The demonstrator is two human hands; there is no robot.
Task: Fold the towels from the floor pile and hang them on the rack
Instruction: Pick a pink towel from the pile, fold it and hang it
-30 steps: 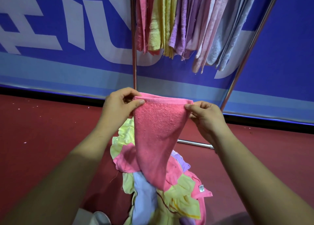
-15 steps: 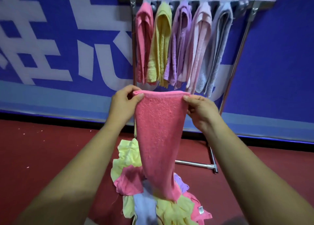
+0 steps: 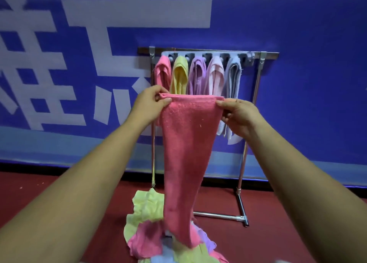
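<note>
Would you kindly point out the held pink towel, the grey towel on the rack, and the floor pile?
held pink towel [image 3: 188, 143]: head view, middle of its hanging front.
grey towel [image 3: 234, 78]: head view, upper part of its fold.
floor pile [image 3: 147, 203]: head view, yellow patch at its far edge.

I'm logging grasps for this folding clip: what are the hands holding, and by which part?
Both hands hold one folded pink terry towel by its top edge: the left hand pinches its left corner, the right hand its right corner.
</note>
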